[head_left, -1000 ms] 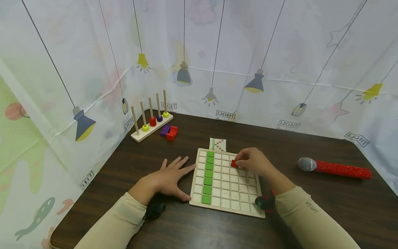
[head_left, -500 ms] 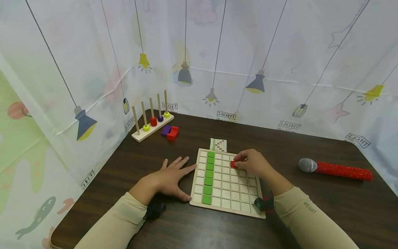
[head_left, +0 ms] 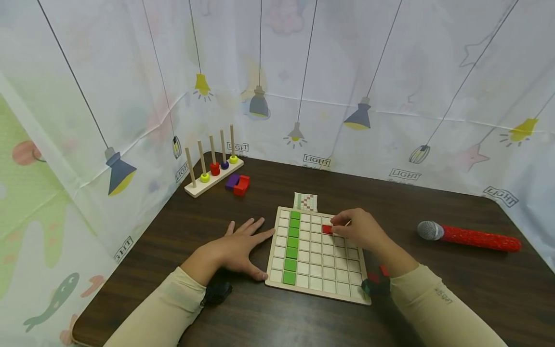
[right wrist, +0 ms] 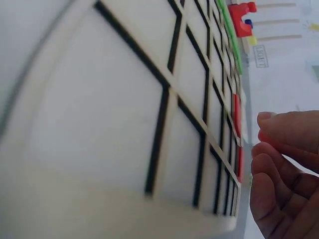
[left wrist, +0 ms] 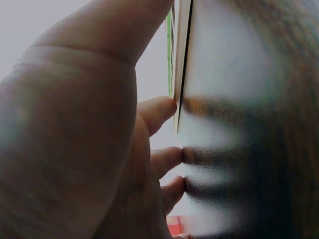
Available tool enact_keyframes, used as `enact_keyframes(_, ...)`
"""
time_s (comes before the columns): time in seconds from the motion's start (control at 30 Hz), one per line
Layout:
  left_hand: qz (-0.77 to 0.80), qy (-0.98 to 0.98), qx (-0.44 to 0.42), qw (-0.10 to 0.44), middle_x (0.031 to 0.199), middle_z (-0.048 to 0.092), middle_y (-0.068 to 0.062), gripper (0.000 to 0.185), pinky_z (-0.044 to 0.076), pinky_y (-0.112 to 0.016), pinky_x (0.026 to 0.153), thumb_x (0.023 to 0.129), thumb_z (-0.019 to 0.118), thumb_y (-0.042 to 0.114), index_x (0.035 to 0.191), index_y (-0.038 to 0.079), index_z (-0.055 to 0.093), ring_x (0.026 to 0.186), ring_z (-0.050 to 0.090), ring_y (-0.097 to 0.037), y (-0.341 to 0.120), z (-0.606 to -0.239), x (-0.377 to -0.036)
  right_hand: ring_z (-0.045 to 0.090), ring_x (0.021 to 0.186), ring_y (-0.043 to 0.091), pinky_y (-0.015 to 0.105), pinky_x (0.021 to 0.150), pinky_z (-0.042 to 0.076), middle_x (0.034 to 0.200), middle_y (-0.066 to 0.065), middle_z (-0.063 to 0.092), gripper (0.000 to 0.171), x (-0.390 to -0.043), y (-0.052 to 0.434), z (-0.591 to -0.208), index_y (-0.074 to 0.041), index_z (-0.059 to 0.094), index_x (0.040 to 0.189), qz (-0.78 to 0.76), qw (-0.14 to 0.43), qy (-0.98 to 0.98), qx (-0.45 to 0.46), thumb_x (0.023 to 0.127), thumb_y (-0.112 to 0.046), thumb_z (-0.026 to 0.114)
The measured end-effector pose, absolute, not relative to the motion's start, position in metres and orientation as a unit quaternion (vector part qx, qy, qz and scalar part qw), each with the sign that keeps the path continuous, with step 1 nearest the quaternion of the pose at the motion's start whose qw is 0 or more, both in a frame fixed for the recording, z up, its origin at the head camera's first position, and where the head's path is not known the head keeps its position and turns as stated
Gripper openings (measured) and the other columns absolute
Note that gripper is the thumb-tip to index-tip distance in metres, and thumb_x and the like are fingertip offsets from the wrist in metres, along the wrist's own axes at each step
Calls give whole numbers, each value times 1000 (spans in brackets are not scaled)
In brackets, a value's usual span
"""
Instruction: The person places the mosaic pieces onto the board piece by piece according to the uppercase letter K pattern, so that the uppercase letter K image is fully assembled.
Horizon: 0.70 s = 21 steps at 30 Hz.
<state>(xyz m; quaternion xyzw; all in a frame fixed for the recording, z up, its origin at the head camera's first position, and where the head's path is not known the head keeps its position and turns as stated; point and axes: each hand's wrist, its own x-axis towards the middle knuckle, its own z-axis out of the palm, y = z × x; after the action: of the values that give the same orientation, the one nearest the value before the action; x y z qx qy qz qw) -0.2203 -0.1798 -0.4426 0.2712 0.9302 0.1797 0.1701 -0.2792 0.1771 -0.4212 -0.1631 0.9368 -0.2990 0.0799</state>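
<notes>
A wooden grid board (head_left: 318,295) lies on the table with a column of green tiles (head_left: 291,252) near its left side. One red tile (head_left: 327,229) lies flat in an upper cell. My right hand (head_left: 360,229) is just right of this tile, thumb and index fingertips slightly apart, the other fingers bent. In the right wrist view, two red patches show on the board beyond the fingers; the palm's inside is partly hidden. My left hand (head_left: 234,249) rests spread on the table, thumb and index finger touching the board's left edge.
A small pattern card (head_left: 306,202) lies behind the board. Back left stand a peg rack (head_left: 214,178) with coloured rings, a red block (head_left: 241,186) and a purple block (head_left: 231,181). A red microphone (head_left: 472,237) lies at the right.
My right fingers have let go of the red tile and shifted slightly right, leaving it flat in its cell. My left hand stays in place.
</notes>
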Motion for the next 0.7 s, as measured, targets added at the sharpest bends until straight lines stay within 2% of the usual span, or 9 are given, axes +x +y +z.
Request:
enact_keyframes(0.1,178,930,273,169,171,2,-5,112,-7,-67,115,77,77,70,165,33,18,155,-3,-31,-179,-442,-221,62,86,20,37,69,52,103,2,69,23,-271,186,-414,-8,76,115,-287,74,940,-166,96,-21,73)
enact_keyframes(0.33,177,930,273,172,171,1,-6,113,-7,-67,114,77,77,70,165,33,18,155,-4,-31,-179,-441,-220,65,101,26,52,87,53,106,2,71,26,-244,217,-404,-9,77,114,-259,79,950,-159,92,-24,77)
enact_keyframes(0.47,179,930,272,170,171,2,-6,113,-8,-67,114,77,77,70,165,33,18,155,-3,-31,-179,-440,-219,65,105,29,55,89,52,109,4,72,27,-232,242,-401,-12,77,114,-234,88,956,-150,92,-28,78)
enact_keyframes(0.7,185,929,273,170,171,2,-6,112,-8,-67,114,77,78,69,165,33,19,155,-3,-32,-179,-440,-219,64,110,40,60,86,51,118,14,71,34,-219,284,-403,-10,75,117,-198,125,958,-169,87,-27,81)
